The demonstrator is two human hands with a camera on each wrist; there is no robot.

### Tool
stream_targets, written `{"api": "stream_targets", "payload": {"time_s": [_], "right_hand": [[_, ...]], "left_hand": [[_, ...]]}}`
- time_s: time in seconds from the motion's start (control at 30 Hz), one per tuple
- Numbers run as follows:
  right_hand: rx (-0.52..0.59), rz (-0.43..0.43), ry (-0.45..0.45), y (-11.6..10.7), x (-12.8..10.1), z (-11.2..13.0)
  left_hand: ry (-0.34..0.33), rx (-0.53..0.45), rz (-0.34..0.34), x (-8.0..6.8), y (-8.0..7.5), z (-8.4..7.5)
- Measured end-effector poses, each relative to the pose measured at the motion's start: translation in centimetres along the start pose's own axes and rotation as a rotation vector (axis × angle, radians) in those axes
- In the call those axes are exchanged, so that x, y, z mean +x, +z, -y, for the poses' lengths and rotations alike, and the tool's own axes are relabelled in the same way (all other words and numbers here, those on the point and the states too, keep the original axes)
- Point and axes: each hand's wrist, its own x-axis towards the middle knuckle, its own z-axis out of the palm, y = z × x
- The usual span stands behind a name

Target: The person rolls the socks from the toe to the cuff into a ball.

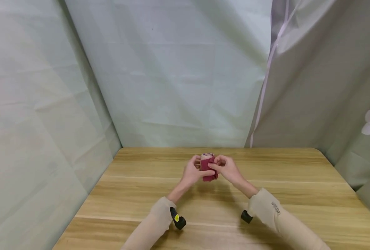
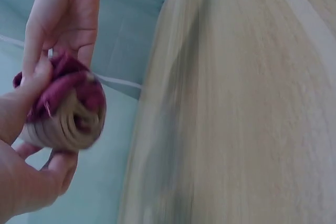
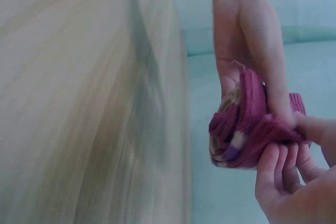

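- Wooden table (image 1: pixel 297 194) bare on every side of the hands, wide room left, right and near; far edge meeting pale green cloth backdrop (image 1: pixel 172 69), right edge close to grey curtain (image 1: pixel 322 86).
- Left hand (image 1: pixel 192 172) and right hand (image 1: pixel 227 169) raised together over the far middle, fingers curled round the rolled red sock bundle (image 1: pixel 208 167), pinching it from both sides.
- Bundle half covered by fingers; pale inner layers seen only in wrist views, both blurred.
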Motion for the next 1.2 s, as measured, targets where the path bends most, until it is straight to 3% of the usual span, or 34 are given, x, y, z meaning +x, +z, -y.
{"api": "stream_targets", "payload": {"time_s": [0.17,0.27,0.37,0.53,0.73,0.83,0.93,1.03,1.13,1.2], "right_hand": [[0.015,-0.036,-0.048,0.0,-0.1,-0.3],[0.109,-0.071,-0.031,-0.3,0.0,-0.5],[0.23,-0.076,0.045,-0.7,0.2,-0.7],[0.271,-0.015,0.153,-1.4,0.2,-0.7],[0.152,0.049,0.021,-2.0,0.4,-0.3],[0.094,0.124,-0.031,-2.2,0.5,-0.1],[0.046,0.201,-0.027,-2.4,0.5,-0.2],[0.035,0.241,0.004,-2.6,0.5,-0.2],[0.119,0.272,0.1,-3.0,0.7,0.0],[0.215,0.337,0.182,-3.3,0.9,0.2]], "left_hand": [[0.021,0.027,-0.086,0.0,0.2,-0.3],[0.012,0.048,-0.126,0.0,0.1,-0.4],[0.012,0.056,-0.113,-0.1,-0.2,-0.4],[0.034,0.106,0.036,-0.3,-0.9,-0.5],[0.083,0.149,0.354,-0.5,-1.5,-1.2],[0.161,0.217,0.469,-0.6,-1.6,-1.7],[0.259,0.304,0.509,-0.9,-1.6,-2.2],[0.325,0.305,0.512,-1.2,-1.7,-2.5],[0.371,0.263,0.509,-1.4,-1.7,-2.7],[0.387,0.24,0.502,-1.4,-1.6,-2.7]]}}
